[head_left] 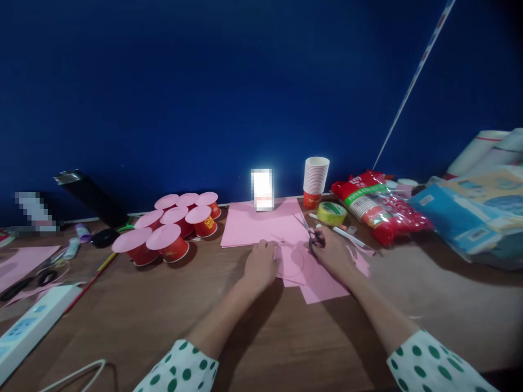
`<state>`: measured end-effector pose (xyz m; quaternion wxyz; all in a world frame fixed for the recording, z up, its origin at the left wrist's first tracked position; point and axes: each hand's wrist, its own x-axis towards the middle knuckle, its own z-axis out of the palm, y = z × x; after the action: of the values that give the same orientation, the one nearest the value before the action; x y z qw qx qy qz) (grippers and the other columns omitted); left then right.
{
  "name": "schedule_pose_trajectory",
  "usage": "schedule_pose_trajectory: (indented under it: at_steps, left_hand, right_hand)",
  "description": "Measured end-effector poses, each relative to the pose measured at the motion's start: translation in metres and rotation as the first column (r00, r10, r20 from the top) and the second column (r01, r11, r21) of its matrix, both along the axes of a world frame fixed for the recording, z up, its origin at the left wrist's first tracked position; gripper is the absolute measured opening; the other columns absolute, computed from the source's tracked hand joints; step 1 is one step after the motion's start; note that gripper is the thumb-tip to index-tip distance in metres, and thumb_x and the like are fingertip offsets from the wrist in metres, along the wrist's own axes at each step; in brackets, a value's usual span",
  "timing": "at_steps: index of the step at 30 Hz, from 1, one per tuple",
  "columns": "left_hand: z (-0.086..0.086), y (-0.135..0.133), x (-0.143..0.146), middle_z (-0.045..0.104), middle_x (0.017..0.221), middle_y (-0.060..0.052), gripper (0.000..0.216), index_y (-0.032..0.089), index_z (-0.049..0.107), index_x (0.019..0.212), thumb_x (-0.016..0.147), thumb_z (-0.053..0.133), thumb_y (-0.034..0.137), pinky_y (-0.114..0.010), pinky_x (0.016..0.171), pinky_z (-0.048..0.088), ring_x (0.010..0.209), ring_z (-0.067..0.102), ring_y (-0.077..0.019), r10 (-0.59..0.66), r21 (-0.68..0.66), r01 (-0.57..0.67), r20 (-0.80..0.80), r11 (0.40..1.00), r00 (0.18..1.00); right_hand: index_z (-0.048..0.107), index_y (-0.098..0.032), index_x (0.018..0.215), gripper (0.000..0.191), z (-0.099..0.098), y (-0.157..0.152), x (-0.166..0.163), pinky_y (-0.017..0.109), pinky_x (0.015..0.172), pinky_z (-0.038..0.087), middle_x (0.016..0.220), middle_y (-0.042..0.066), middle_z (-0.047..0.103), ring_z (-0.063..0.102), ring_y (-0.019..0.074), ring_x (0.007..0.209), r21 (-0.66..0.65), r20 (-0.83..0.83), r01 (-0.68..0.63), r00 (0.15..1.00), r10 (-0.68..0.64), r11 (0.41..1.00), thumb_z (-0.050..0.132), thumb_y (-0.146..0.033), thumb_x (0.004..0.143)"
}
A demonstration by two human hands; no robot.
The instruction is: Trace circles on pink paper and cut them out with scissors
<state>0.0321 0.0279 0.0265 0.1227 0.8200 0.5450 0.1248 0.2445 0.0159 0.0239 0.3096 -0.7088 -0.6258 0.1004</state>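
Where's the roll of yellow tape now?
In the head view, the yellow tape lies right of centre on the table, between the stacked cups and the red packet, just beyond the right hand.

Here we go: "PAPER" reads clearly along the green band (pixel 365 194) of the red plastic pack (pixel 382 211); a cup's yellow print (pixel 210 224) we can't make out.

From here I see a black flask (pixel 96 197) by the table's (pixel 196 321) far edge, before a dark blue wall (pixel 183 98). A white power strip (pixel 48 306) lies toward the near left corner, a white cable (pixel 102 361) loops at the near edge, and a blue-and-yellow package (pixel 461 209) sits toward the far right corner.
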Motion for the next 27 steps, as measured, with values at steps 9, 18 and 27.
schedule_pose_trajectory:
  at_steps: [9,18,27]
  left_hand:
    - [-0.016,0.002,-0.058,0.058,0.108,-0.011,0.032,0.018,0.056,0.114,0.087,0.04,0.013,-0.034,0.088,0.038,0.101,0.051,-0.0234,0.168,0.194,-0.149,-0.082,0.97,0.982]
    - [-0.032,0.008,-0.071,0.065,0.1,-0.008,0.022,0.018,0.062,0.099,0.085,0.045,0.021,-0.036,0.085,0.045,0.094,0.058,-0.0212,0.167,0.164,-0.24,0.366,0.957,0.915]
    - [-0.03,0.008,-0.067,0.067,0.098,-0.007,0.021,0.018,0.064,0.095,0.084,0.045,0.018,-0.035,0.085,0.045,0.093,0.058,-0.0206,0.247,0.152,-0.327,0.394,0.933,0.885]
  right_hand:
    - [0.055,-0.019,0.11,0.035,-0.006,-0.001,-0.001,0.032,0.076,0.044,0.098,0.008,0.068,0.062,0.0229,0.087,0.147,0.063,-0.003,0.998,-0.007,0.989,0.057,-0.024,0.076]
    - [0.054,-0.018,0.115,0.04,-0.02,0.0,-0.005,0.039,0.087,0.044,0.111,0.01,0.063,0.056,0.028,0.103,0.214,0.281,-0.264,0.939,0.2,0.94,0.058,-0.025,0.076]
    - [0.05,-0.018,0.118,0.038,-0.016,0.002,-0.003,0.039,0.088,0.046,0.111,0.011,0.062,0.058,0.0258,0.101,0.329,0.132,-0.245,0.968,0.212,0.912,0.054,-0.024,0.081]
